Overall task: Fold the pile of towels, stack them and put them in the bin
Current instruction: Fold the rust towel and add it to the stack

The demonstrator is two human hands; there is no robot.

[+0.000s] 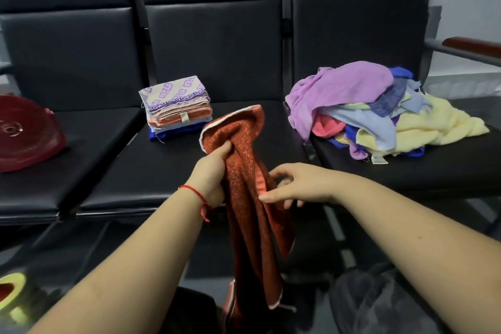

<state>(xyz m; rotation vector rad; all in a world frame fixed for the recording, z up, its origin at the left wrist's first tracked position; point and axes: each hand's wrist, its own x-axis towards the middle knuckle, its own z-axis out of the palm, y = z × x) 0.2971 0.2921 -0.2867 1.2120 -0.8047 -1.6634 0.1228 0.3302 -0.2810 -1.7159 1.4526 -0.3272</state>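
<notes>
Rust-red terry towel with pale edging (249, 198) hangs bunched; your left hand (214, 173) grips it, your right hand (295, 184), fingers spread, touches its edge.

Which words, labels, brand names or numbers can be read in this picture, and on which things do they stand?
No text can be read.
Small white tag on the folded stack: too small to read.
Small tag at the edge of the unfolded pile: blurred, nothing legible.
Top towel of the stack: a purple key pattern, not letters.
Red-orange towel held by the left hand: no print visible.
</notes>
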